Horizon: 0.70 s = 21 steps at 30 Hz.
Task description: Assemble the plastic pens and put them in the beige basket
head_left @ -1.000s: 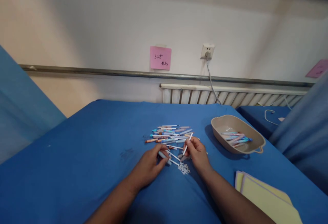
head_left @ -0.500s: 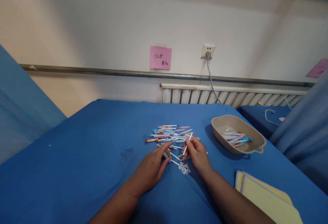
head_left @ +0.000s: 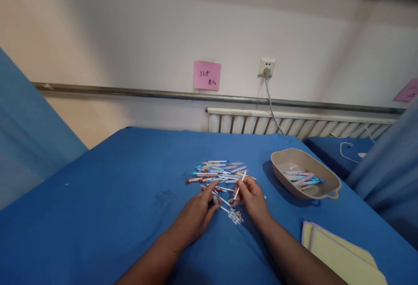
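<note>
A heap of small coloured pens [head_left: 217, 172] lies on the blue table [head_left: 114, 198]. Just in front of it, my right hand [head_left: 253, 199] pinches a thin white pen refill [head_left: 240, 187] that points up and away. My left hand [head_left: 196, 215] rests on the cloth beside it, fingers curled around a pale pen barrel [head_left: 215, 199] at the fingertips. A few loose refills [head_left: 225, 189] lie between the hands. A cluster of tiny white bits [head_left: 235, 216] lies just below them.
A beige oval dish [head_left: 326, 179] holding several pens stands to the right. Yellow sheets [head_left: 339, 254] lie at the near right edge. Behind the table are a radiator [head_left: 294, 124], a wall socket with a cable [head_left: 267, 68] and a pink note [head_left: 207, 75].
My left hand has slid slightly right, its fingers shifting along the barrel toward the refill. The right hand has stayed in place with the refill.
</note>
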### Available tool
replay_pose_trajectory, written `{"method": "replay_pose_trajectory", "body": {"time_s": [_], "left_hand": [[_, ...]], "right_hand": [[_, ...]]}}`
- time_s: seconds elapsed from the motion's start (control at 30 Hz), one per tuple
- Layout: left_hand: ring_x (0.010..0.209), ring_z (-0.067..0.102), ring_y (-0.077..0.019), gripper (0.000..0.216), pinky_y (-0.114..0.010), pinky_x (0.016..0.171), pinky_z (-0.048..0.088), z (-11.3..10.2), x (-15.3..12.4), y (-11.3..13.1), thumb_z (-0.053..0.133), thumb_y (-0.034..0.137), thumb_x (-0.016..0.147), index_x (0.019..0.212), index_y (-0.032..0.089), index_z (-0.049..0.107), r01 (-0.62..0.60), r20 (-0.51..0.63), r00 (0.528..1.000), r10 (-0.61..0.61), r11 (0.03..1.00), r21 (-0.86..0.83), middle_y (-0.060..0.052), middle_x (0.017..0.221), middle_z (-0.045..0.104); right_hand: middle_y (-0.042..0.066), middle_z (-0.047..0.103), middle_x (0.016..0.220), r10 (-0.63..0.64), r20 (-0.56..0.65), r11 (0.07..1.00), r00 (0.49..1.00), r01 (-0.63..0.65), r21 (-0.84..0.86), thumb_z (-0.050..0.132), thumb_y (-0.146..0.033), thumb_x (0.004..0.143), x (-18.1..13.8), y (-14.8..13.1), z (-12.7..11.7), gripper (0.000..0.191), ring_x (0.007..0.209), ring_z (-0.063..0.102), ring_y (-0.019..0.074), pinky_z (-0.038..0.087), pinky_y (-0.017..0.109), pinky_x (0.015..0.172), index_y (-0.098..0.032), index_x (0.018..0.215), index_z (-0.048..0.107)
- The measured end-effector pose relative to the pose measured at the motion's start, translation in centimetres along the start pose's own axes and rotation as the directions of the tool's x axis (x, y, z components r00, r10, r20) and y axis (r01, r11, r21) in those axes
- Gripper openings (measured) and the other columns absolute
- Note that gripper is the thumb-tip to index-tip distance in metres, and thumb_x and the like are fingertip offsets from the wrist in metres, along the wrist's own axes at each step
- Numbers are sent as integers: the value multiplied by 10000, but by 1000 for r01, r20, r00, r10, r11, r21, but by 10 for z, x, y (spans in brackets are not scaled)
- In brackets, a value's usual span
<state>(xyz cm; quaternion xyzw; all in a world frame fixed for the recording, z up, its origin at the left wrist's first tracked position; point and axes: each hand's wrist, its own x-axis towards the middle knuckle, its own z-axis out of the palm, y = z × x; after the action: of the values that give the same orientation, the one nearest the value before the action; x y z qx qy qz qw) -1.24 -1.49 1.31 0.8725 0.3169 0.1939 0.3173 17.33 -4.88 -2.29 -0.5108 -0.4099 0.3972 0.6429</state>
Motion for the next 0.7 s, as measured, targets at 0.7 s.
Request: {"method": "replay_pose_trajectory", "body": {"time_s": [0.7], "left_hand": [[740,543,-148,194,-238,691,409,4,3,-2,421,332,905,880,195,555,21,-33,999,-24,997,-80,-7,801,600]], "right_hand": [[-27,558,574,17,-8,1000,1000,-17,6,538,-589,773,0,-2,2,400,445,469,96,376,206,446,-196,708,510]]}}
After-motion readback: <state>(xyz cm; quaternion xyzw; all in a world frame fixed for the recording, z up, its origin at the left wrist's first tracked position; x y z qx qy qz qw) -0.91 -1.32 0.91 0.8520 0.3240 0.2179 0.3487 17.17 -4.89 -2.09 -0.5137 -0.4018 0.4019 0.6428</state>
